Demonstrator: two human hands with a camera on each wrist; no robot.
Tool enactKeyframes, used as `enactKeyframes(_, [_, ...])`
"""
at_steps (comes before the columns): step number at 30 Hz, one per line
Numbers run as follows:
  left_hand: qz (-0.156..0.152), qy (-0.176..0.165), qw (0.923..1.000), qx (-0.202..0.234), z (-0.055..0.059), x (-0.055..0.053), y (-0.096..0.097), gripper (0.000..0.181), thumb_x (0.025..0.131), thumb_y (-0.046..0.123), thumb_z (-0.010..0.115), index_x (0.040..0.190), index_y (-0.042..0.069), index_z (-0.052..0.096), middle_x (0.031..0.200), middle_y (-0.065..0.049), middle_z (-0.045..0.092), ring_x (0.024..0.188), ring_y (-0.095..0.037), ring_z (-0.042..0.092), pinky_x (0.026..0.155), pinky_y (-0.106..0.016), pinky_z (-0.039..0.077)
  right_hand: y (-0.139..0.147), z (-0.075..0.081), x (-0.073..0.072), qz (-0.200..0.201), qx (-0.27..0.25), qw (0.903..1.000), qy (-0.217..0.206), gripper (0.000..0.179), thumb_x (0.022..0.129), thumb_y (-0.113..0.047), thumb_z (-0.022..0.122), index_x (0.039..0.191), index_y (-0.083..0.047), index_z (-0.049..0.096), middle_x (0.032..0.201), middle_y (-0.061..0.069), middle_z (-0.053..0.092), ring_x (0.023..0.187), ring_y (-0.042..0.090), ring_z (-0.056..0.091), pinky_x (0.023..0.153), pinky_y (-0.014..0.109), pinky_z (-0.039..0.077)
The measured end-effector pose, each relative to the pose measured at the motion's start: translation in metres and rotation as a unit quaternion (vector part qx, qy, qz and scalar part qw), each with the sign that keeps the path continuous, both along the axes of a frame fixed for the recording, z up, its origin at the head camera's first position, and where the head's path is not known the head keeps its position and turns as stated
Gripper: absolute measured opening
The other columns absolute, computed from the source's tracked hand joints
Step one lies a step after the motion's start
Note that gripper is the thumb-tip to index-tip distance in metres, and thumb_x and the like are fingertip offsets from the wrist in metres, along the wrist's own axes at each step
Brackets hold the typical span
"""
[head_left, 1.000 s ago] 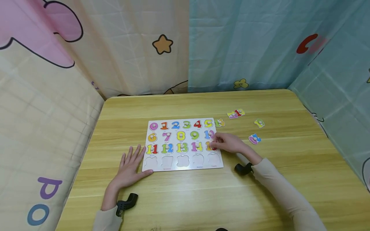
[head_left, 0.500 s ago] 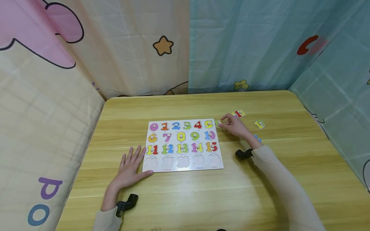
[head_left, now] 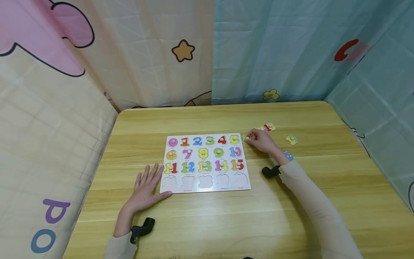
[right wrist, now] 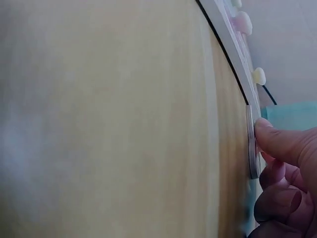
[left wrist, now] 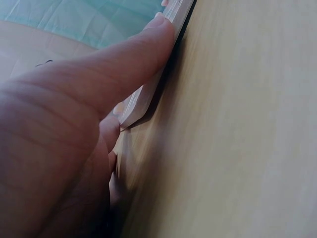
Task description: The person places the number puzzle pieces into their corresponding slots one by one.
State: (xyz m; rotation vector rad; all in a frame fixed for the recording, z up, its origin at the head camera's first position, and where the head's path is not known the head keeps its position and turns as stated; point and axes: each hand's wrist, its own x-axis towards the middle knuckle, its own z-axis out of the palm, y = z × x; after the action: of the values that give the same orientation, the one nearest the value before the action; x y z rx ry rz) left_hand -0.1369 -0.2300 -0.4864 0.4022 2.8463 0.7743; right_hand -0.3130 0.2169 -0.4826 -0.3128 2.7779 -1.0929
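My right hand (head_left: 262, 142) is at the board's upper right corner, thumb and fingers pinching the small knob of a green number puzzle piece (head_left: 244, 139). In the right wrist view that piece (right wrist: 252, 144) lies flat at the end of the board, thumb tip on its knob; the hand hides part of it. The white number puzzle board (head_left: 213, 189) holds number pieces from 0 to 15, above a bottom row of bare recesses. My left hand (head_left: 142, 194) lies spread with straight fingers at the board's left edge, its thumb against the lower left corner (left wrist: 136, 109).
Loose number pieces lie right of the board: a red and yellow one (head_left: 269, 127) overlapping another, a green and yellow one (head_left: 291, 139), and a blue one (head_left: 288, 155) partly behind the right wrist. Curtains (head_left: 145, 72) stand behind the wooden table (head_left: 207, 223).
My right hand has left the 15 piece, now seated in the board, and moved up and right to the green piece by the corner. My left hand has stayed in place.
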Motion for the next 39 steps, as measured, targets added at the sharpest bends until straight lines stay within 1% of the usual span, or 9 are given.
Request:
enactKeyframes(3, [0.000, 0.000, 1.0000, -0.001, 0.000, 0.000, 0.000, 0.095, 0.083, 0.056, 0.064, 0.153, 0.012, 0.017, 0.157, -0.015, 0.006, 0.141, -0.038, -0.010, 0.108, -0.055, -0.009, 0.000, 0.000, 0.001, -0.008, 0.003, 1.0000, -0.003, 0.020, 0.091, -0.023, 0.065, 0.095, -0.004, 0.060, 0.074, 0.007, 0.051, 0.065, 0.021, 0.045, 0.058, 0.032, 0.035])
enactKeyframes(6, [0.000, -0.001, 1.0000, -0.001, 0.001, 0.001, 0.000, 0.095, 0.083, 0.056, 0.063, 0.153, 0.012, 0.017, 0.157, -0.015, 0.006, 0.141, -0.038, -0.009, 0.108, -0.055, -0.009, 0.001, 0.002, 0.003, -0.015, 0.011, 0.9998, 0.010, 0.022, 0.091, -0.025, 0.066, 0.094, -0.004, 0.061, 0.074, 0.006, 0.052, 0.064, 0.020, 0.046, 0.057, 0.031, 0.035])
enactKeyframes(11, [0.000, 0.000, 1.0000, -0.002, 0.002, 0.002, -0.001, 0.094, 0.083, 0.056, 0.064, 0.153, 0.012, 0.017, 0.157, -0.015, 0.006, 0.141, -0.038, -0.009, 0.108, -0.056, -0.009, -0.017, 0.021, 0.017, -0.019, 0.000, 0.9987, 0.047, 0.024, 0.089, -0.027, 0.069, 0.094, -0.005, 0.062, 0.075, 0.005, 0.054, 0.061, 0.019, 0.046, 0.053, 0.030, 0.035])
enactKeyframes(15, [-0.001, 0.002, 1.0000, 0.001, 0.002, 0.002, -0.002, 0.094, 0.083, 0.055, 0.064, 0.153, 0.013, 0.018, 0.157, -0.015, 0.006, 0.141, -0.038, -0.009, 0.108, -0.056, -0.009, -0.055, 0.035, 0.032, 0.025, -0.014, 0.9979, 0.059, 0.021, 0.087, -0.026, 0.071, 0.091, -0.007, 0.063, 0.074, 0.003, 0.055, 0.059, 0.017, 0.046, 0.051, 0.029, 0.034])
enactKeyframes(19, [-0.002, 0.003, 1.0000, 0.000, 0.001, 0.000, -0.002, 0.094, 0.083, 0.056, 0.064, 0.153, 0.014, 0.017, 0.157, -0.015, 0.006, 0.141, -0.038, -0.010, 0.108, -0.055, -0.009, -0.100, 0.036, 0.050, 0.093, 0.006, 0.9936, 0.064, 0.019, 0.085, -0.028, 0.073, 0.087, -0.012, 0.064, 0.069, -0.003, 0.054, 0.055, 0.012, 0.044, 0.050, 0.026, 0.032])
enactKeyframes(24, [-0.004, 0.003, 1.0000, -0.004, 0.000, -0.001, -0.002, 0.095, 0.083, 0.057, 0.063, 0.153, 0.014, 0.017, 0.157, -0.015, 0.005, 0.141, -0.037, -0.010, 0.108, -0.055, -0.010, -0.156, 0.034, 0.072, 0.185, 0.052, 0.9783, 0.077, 0.019, 0.084, -0.034, 0.073, 0.086, -0.017, 0.063, 0.063, -0.009, 0.050, 0.054, 0.006, 0.044, 0.048, 0.023, 0.033])
enactKeyframes(27, [-0.003, 0.003, 1.0000, -0.006, 0.000, -0.002, -0.002, 0.094, 0.083, 0.056, 0.063, 0.153, 0.014, 0.016, 0.157, -0.015, 0.005, 0.141, -0.037, -0.010, 0.108, -0.055, -0.010, -0.185, 0.032, 0.082, 0.226, 0.065, 0.9690, 0.075, 0.019, 0.084, -0.035, 0.073, 0.086, -0.019, 0.064, 0.060, -0.011, 0.049, 0.054, 0.004, 0.044, 0.048, 0.021, 0.033])
enactKeyframes(33, [-0.005, 0.005, 1.0000, -0.005, 0.000, -0.001, -0.001, 0.093, 0.084, 0.056, 0.063, 0.153, 0.014, 0.016, 0.158, -0.014, 0.005, 0.141, -0.038, -0.010, 0.108, -0.055, -0.009, -0.227, 0.027, 0.099, 0.256, 0.086, 0.9615, 0.050, 0.020, 0.081, -0.038, 0.075, 0.083, -0.021, 0.064, 0.060, -0.011, 0.049, 0.055, 0.004, 0.045, 0.049, 0.021, 0.034])
enactKeyframes(39, [-0.007, 0.006, 0.9999, -0.005, 0.001, 0.000, 0.000, 0.092, 0.084, 0.055, 0.063, 0.153, 0.014, 0.017, 0.158, -0.014, 0.005, 0.141, -0.038, -0.009, 0.108, -0.056, -0.009, -0.250, 0.019, 0.109, 0.265, 0.105, 0.9571, 0.049, 0.018, 0.082, -0.038, 0.074, 0.082, -0.023, 0.063, 0.060, -0.011, 0.050, 0.056, 0.004, 0.047, 0.050, 0.021, 0.034])
